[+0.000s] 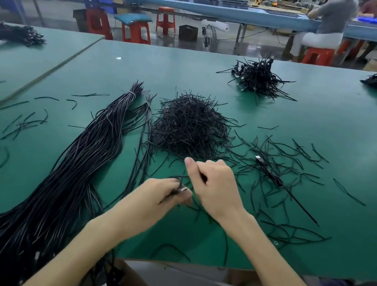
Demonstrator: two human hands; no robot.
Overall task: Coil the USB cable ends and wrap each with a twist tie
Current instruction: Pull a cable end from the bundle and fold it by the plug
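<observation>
Hands close together, forearms converging: left hand (pixel 160 197) grips a USB cable end (pixel 183 189), right hand (pixel 218 190) pinches a twist tie (pixel 202 177), over the green worktop (pixel 330 128); red stools (pixel 136 31) behind.

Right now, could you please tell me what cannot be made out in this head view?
Head view: the left hand covers the cable end it grips; only the USB plug shows, so any coil is hidden.
The right hand covers most of the black strand it pinches: tie or cable, unclear.
The cable bundle is cut off by the lower left edge.
The far pile: too small to check for ties.
</observation>
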